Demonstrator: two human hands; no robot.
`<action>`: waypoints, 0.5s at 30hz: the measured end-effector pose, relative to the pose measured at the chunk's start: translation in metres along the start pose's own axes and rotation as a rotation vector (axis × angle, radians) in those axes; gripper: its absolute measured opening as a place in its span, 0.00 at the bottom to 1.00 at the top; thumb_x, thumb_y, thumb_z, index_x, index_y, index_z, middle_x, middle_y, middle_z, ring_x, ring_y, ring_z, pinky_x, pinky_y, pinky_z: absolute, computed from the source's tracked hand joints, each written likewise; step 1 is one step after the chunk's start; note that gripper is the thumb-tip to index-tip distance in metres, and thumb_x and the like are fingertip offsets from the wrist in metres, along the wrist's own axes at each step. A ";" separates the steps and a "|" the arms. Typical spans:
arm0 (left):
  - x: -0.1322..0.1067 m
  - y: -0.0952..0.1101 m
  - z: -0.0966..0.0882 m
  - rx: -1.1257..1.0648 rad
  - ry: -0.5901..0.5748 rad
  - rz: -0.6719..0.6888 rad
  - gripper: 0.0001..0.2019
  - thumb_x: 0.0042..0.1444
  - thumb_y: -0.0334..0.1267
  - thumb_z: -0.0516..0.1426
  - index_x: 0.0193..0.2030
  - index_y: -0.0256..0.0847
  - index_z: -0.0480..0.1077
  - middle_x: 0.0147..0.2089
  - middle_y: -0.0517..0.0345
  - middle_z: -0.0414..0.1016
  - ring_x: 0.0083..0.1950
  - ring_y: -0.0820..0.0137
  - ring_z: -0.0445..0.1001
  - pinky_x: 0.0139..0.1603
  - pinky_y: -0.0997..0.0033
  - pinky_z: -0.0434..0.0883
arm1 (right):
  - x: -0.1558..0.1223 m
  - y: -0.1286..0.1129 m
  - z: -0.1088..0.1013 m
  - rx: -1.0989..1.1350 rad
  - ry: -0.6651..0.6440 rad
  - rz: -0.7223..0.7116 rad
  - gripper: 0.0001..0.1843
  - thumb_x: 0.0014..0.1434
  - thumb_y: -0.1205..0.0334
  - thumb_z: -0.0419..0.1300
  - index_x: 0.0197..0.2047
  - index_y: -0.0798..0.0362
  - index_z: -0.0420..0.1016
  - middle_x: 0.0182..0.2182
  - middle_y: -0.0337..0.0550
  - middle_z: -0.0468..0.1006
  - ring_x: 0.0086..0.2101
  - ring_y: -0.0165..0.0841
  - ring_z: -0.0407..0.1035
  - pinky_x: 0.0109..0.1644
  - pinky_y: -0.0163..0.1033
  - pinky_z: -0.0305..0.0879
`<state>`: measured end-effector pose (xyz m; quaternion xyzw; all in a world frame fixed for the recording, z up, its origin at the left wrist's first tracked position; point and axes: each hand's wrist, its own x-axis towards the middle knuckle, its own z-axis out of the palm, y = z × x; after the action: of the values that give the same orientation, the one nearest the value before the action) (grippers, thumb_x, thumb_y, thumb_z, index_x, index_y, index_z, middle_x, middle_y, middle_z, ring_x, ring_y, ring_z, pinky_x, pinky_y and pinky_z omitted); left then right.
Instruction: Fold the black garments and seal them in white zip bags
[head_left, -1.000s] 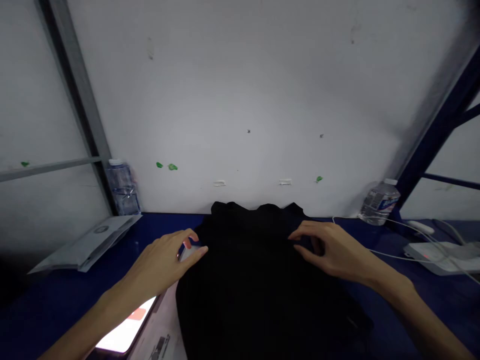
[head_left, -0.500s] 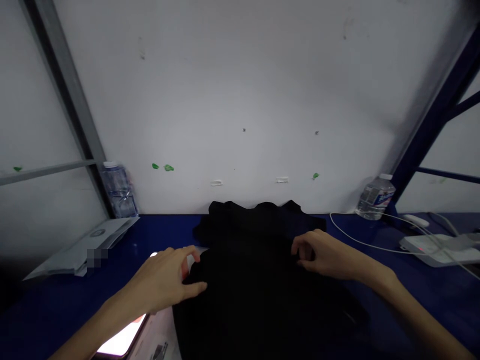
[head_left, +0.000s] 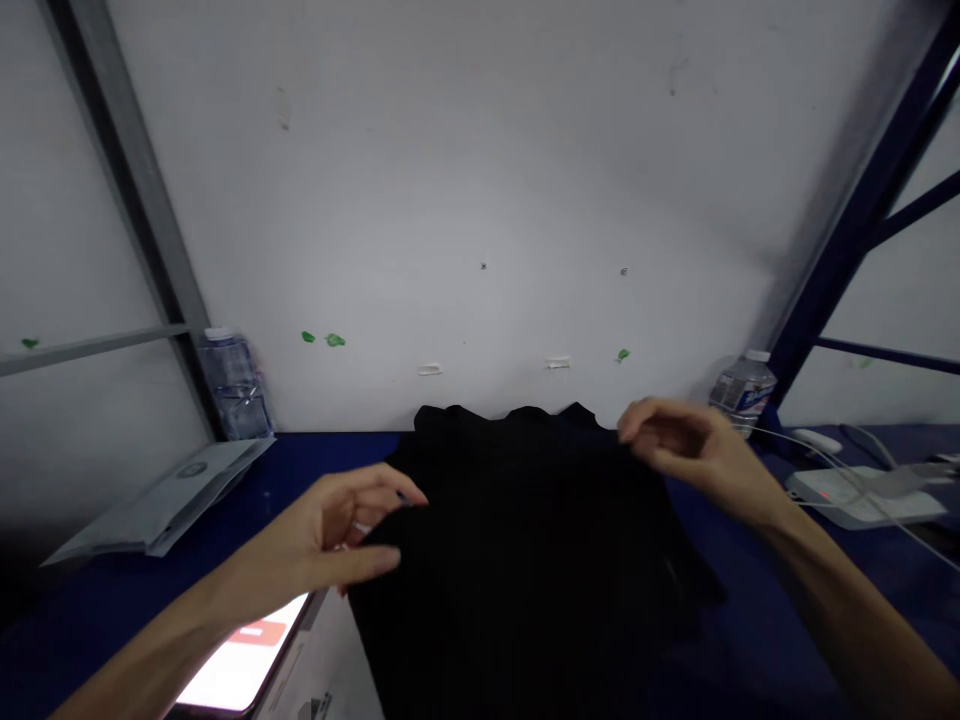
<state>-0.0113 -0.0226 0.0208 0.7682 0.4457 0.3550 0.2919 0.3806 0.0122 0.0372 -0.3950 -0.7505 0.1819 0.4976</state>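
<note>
A black cloth (head_left: 517,580), perhaps a garment, covers the middle of the blue table; its folds are too dark to make out, and its bunched far edge lies against the wall. At its left edge my left hand (head_left: 345,535) is open, thumb and forefinger apart over the fabric, with a ring on one finger. My right hand (head_left: 679,450) has its fingers closed at the cloth's upper right corner, which it pinches and holds slightly raised. Partly under my left forearm lies a lit phone (head_left: 244,655), beside a white sheet or packet (head_left: 334,650).
Plastic bottles stand at the back left (head_left: 234,385) and back right (head_left: 742,390). A grey-white envelope (head_left: 169,495) lies at left. On the right are a white power strip (head_left: 862,497) and cables. A white wall (head_left: 480,180) closes off the back.
My right hand has moved up and to the right, raising the cloth's right corner. My left hand has turned slightly, its forefinger now stretched over the cloth. The view has shifted a little.
</note>
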 end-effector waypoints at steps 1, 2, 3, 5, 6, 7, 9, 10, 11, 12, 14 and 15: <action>0.001 0.000 -0.002 -0.140 0.020 0.012 0.13 0.53 0.43 0.63 0.46 0.48 0.72 0.36 0.59 0.75 0.34 0.67 0.75 0.35 0.68 0.75 | 0.001 0.001 -0.003 0.027 0.225 -0.076 0.02 0.54 0.64 0.65 0.33 0.50 0.76 0.31 0.40 0.77 0.32 0.34 0.73 0.36 0.38 0.70; 0.003 0.000 -0.003 -0.250 0.092 0.023 0.12 0.55 0.44 0.62 0.46 0.49 0.71 0.37 0.58 0.75 0.35 0.67 0.76 0.36 0.67 0.76 | 0.002 0.003 -0.005 0.043 0.427 -0.147 0.03 0.54 0.63 0.66 0.33 0.49 0.76 0.34 0.41 0.77 0.36 0.35 0.73 0.41 0.39 0.70; 0.005 -0.002 -0.005 -0.330 0.151 0.023 0.11 0.56 0.43 0.61 0.46 0.49 0.69 0.39 0.58 0.75 0.37 0.66 0.76 0.37 0.67 0.75 | 0.002 0.005 -0.005 0.051 0.587 -0.198 0.04 0.55 0.63 0.67 0.34 0.49 0.76 0.36 0.41 0.77 0.39 0.36 0.73 0.46 0.41 0.70; 0.008 -0.006 -0.006 -0.305 0.366 0.042 0.10 0.55 0.42 0.62 0.43 0.49 0.69 0.39 0.60 0.74 0.40 0.66 0.75 0.41 0.67 0.75 | 0.003 0.007 -0.004 0.021 0.719 -0.225 0.06 0.56 0.62 0.67 0.38 0.47 0.76 0.39 0.41 0.77 0.43 0.37 0.73 0.51 0.44 0.68; 0.009 -0.008 -0.007 -0.229 0.457 0.056 0.10 0.55 0.42 0.63 0.42 0.48 0.70 0.39 0.60 0.74 0.42 0.65 0.75 0.44 0.66 0.74 | 0.003 0.008 -0.003 -0.019 0.712 -0.218 0.06 0.57 0.62 0.67 0.39 0.47 0.76 0.38 0.41 0.77 0.42 0.37 0.73 0.51 0.45 0.69; 0.011 -0.010 -0.006 -0.130 0.516 0.069 0.09 0.54 0.42 0.63 0.41 0.48 0.70 0.40 0.60 0.74 0.45 0.64 0.74 0.47 0.64 0.73 | 0.003 0.009 -0.001 -0.063 0.669 -0.202 0.06 0.57 0.61 0.67 0.39 0.48 0.76 0.38 0.41 0.78 0.41 0.38 0.74 0.49 0.46 0.70; 0.012 -0.011 -0.004 0.089 0.514 0.074 0.07 0.56 0.41 0.61 0.40 0.47 0.71 0.42 0.60 0.75 0.48 0.63 0.73 0.52 0.62 0.70 | 0.003 0.012 0.004 -0.172 0.464 -0.136 0.05 0.58 0.60 0.65 0.39 0.49 0.77 0.35 0.41 0.79 0.36 0.37 0.74 0.43 0.43 0.71; 0.012 -0.012 -0.002 0.194 0.454 0.061 0.06 0.57 0.40 0.60 0.40 0.47 0.71 0.42 0.60 0.76 0.47 0.63 0.73 0.51 0.62 0.69 | 0.003 0.015 0.006 -0.230 0.326 -0.095 0.05 0.59 0.60 0.64 0.39 0.49 0.78 0.33 0.41 0.79 0.33 0.36 0.74 0.39 0.41 0.70; 0.013 -0.012 0.000 0.289 0.367 0.035 0.05 0.57 0.39 0.58 0.40 0.46 0.71 0.41 0.60 0.76 0.46 0.63 0.74 0.50 0.62 0.69 | 0.004 0.017 0.009 -0.282 0.183 -0.056 0.05 0.59 0.61 0.63 0.39 0.50 0.78 0.31 0.40 0.78 0.29 0.34 0.73 0.35 0.40 0.69; 0.013 -0.011 0.002 0.372 0.272 0.006 0.04 0.57 0.39 0.57 0.39 0.46 0.72 0.39 0.61 0.77 0.43 0.63 0.74 0.48 0.62 0.69 | 0.004 0.020 0.012 -0.325 0.040 -0.019 0.05 0.60 0.62 0.61 0.39 0.50 0.78 0.30 0.40 0.78 0.28 0.33 0.71 0.32 0.38 0.68; 0.013 -0.012 0.006 0.479 0.129 -0.051 0.06 0.58 0.42 0.56 0.34 0.45 0.71 0.34 0.61 0.76 0.39 0.64 0.74 0.44 0.64 0.68 | 0.003 0.024 0.017 -0.384 -0.202 0.029 0.07 0.62 0.63 0.57 0.40 0.50 0.77 0.29 0.39 0.77 0.26 0.31 0.69 0.30 0.36 0.66; 0.013 -0.013 0.009 0.505 0.093 -0.075 0.09 0.58 0.45 0.56 0.32 0.44 0.71 0.32 0.61 0.75 0.37 0.64 0.74 0.43 0.64 0.68 | 0.002 0.024 0.019 -0.387 -0.284 0.045 0.07 0.62 0.63 0.57 0.40 0.51 0.76 0.27 0.38 0.77 0.25 0.31 0.68 0.29 0.35 0.65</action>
<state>-0.0059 -0.0064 0.0095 0.7825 0.5614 0.2561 0.0830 0.3738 0.0310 0.0139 -0.4701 -0.8248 0.0991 0.2981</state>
